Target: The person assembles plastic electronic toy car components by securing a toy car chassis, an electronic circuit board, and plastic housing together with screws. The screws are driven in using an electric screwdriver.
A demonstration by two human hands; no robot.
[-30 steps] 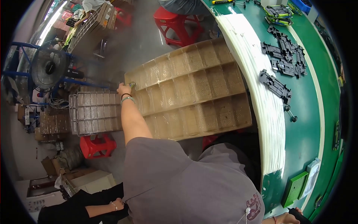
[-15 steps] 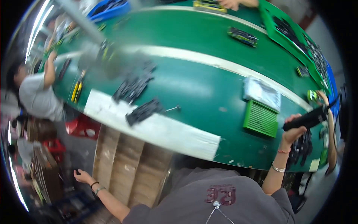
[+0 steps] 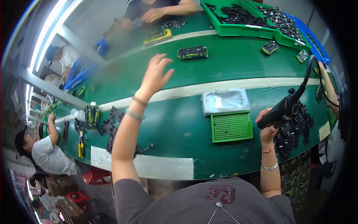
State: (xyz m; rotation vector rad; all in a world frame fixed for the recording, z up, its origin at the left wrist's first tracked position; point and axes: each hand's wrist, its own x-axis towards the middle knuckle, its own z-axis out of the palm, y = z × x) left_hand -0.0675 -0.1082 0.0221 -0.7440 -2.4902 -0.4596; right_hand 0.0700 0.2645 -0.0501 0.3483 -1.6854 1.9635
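Observation:
My left hand [image 3: 156,74] is stretched over the green bench with its fingers apart and nothing in them. Just beyond it, a toy car [image 3: 192,52], dark on top with a yellow-green edge, lies on the far strip of the bench. My right hand [image 3: 266,123] is wrapped round a black corded electric screwdriver [image 3: 278,112], held tilted above the bench; its tip is hidden. Beside it lies a pile of black plastic parts [image 3: 294,130]. A green perforated tray [image 3: 232,127] and a clear plastic bag [image 3: 225,101] lie left of the screwdriver.
Green bins [image 3: 242,31] of small parts stand at the far right. Across the bench, a person's hand [image 3: 153,15] is near a yellow car [image 3: 158,37]. Yellow-handled pliers [image 3: 81,145], a white board [image 3: 164,167] and black parts [image 3: 110,125] lie to the left. The screwdriver's cord [image 3: 308,71] loops overhead.
My left hand has risen from beside the bench's lower left and reached out over it towards the toy car. My right hand still grips the screwdriver. The view has shifted.

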